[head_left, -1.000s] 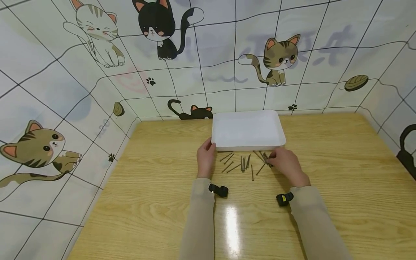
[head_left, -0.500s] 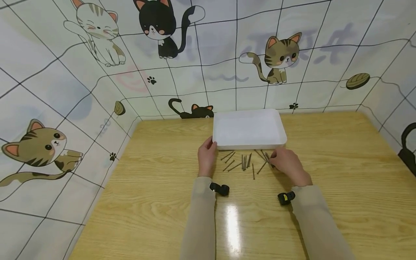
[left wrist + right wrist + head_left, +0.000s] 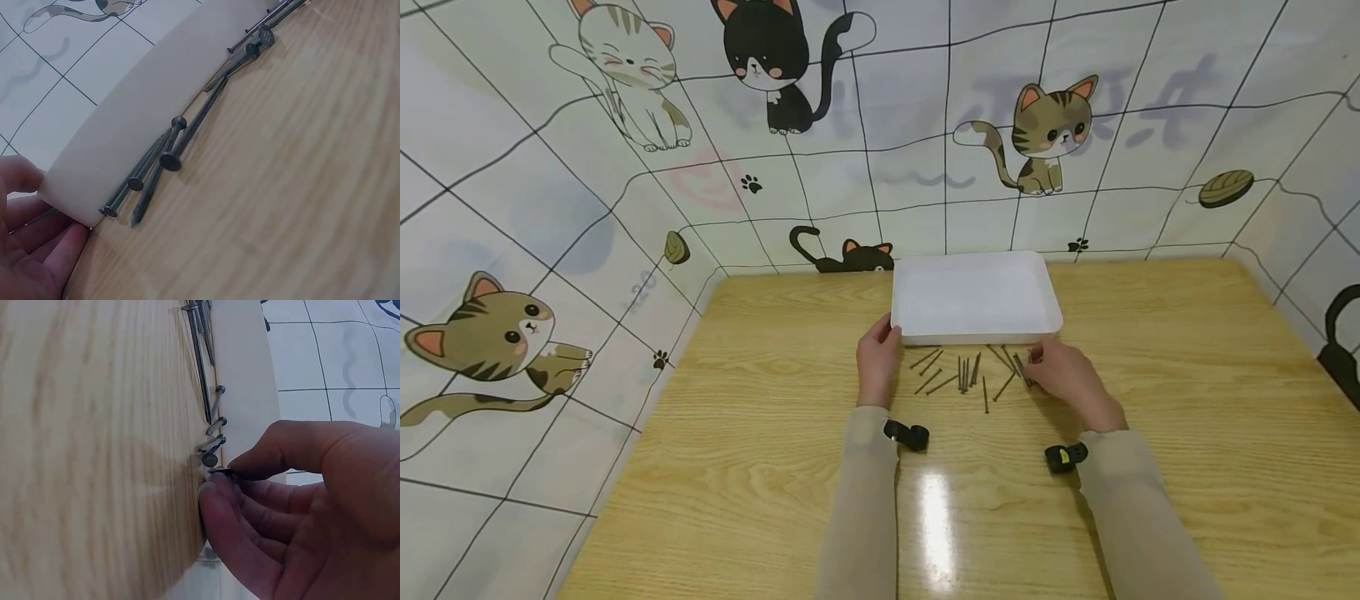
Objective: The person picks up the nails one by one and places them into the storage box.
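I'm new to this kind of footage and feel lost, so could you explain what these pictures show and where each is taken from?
There is no machine here, only a person's two bare hands. The wide picture comes from a camera worn on the head, looking forward and down. The two close-ups come from cameras worn on the wrists, likely the small black devices by the sleeves, so they look tilted.

On the wooden table is a shallow white tray, with loose metal nails scattered along its near side. Behind is a wall covering printed with cartoon cats.

The left hand grips the tray's near left corner. The right hand pinches what appears to be a nail, mostly hidden by the fingers.
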Tool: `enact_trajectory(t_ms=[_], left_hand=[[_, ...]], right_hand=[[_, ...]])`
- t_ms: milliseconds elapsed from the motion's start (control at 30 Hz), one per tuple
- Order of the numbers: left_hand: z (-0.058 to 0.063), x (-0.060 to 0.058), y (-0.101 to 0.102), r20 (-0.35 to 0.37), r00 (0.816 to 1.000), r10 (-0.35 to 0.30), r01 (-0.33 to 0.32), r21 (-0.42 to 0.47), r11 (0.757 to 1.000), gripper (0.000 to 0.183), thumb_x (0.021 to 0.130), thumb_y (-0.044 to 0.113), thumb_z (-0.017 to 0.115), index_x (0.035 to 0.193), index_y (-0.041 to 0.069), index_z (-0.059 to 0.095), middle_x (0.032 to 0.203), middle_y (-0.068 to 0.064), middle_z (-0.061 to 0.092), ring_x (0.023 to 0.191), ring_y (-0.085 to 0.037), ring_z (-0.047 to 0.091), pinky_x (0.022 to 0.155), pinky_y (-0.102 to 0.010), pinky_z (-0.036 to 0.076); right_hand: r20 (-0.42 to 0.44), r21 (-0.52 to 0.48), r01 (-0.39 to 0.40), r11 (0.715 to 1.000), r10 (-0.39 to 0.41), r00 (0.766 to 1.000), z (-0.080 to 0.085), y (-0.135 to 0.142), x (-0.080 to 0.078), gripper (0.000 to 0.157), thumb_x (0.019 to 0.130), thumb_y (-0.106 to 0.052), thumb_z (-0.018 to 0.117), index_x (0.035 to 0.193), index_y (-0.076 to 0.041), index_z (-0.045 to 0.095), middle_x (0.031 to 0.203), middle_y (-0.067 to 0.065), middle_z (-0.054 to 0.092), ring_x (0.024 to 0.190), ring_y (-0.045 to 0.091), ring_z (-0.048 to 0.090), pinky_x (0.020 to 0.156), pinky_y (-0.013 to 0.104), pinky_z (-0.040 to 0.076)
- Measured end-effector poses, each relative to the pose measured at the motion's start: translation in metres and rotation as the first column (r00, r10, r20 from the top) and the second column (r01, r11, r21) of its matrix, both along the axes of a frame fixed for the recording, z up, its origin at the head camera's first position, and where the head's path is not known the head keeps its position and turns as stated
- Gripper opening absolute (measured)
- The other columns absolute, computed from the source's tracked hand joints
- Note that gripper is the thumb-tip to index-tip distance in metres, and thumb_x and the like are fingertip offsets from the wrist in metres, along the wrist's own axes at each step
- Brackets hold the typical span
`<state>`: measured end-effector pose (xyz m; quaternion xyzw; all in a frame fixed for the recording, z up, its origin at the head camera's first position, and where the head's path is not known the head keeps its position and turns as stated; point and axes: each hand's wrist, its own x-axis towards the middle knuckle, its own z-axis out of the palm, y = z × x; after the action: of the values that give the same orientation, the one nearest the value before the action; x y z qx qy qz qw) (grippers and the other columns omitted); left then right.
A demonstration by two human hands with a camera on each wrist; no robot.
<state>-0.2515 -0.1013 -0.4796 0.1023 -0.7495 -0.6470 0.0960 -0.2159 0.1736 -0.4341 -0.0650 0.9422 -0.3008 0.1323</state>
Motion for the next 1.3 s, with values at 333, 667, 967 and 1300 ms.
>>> enact_trajectory(t_ms=[333,667,967,1300], left_hand=[[0.000,0.000,0.001,-0.002,1.000,0.001,-0.001,0.002,1.000,0.038,0.089,0.021,0.054,0.126,0.010,0.052,0.121,-0.003,0.055,0.111,-0.014,0.048,0.091,-0.031,0.039],[-0.001,0.000,0.000,-0.010,1.000,-0.006,0.006,-0.004,1.000,0.039,0.089,0.022,0.054,0.126,0.012,0.053,0.119,0.000,0.056,0.108,-0.010,0.049,0.090,-0.028,0.040],[0.000,-0.001,0.000,-0.011,1.000,-0.002,0.002,-0.005,1.000,0.038,0.089,0.023,0.054,0.126,0.014,0.053,0.118,0.003,0.056,0.107,-0.009,0.049,0.088,-0.027,0.040],[-0.003,-0.001,-0.001,-0.003,1.000,-0.004,0.004,-0.012,1.000,0.039,0.089,0.025,0.054,0.127,0.016,0.052,0.120,0.003,0.056,0.108,-0.007,0.049,0.089,-0.026,0.039]], right_hand=[[-0.054,-0.117,0.033,0.993,-0.040,0.998,0.002,0.010,0.002,0.039,0.086,-0.013,0.049,0.120,0.005,0.041,0.085,0.012,0.060,0.063,0.019,0.055,0.055,0.030,0.041],[-0.081,-0.310,0.043,0.950,-0.072,0.994,0.010,0.007,-0.015,0.039,0.087,-0.014,0.050,0.123,-0.001,0.043,0.098,0.017,0.055,0.074,0.021,0.062,0.066,0.037,0.051],[-0.089,-0.420,0.023,0.907,-0.067,0.994,0.018,-0.005,-0.036,0.040,0.090,-0.012,0.050,0.127,0.001,0.042,0.104,0.020,0.053,0.084,0.030,0.060,0.073,0.042,0.050],[0.029,-0.510,0.104,0.854,-0.104,0.994,0.021,-0.023,-0.064,0.040,0.090,-0.013,0.052,0.127,-0.002,0.043,0.108,0.020,0.052,0.089,0.029,0.060,0.078,0.039,0.048]])
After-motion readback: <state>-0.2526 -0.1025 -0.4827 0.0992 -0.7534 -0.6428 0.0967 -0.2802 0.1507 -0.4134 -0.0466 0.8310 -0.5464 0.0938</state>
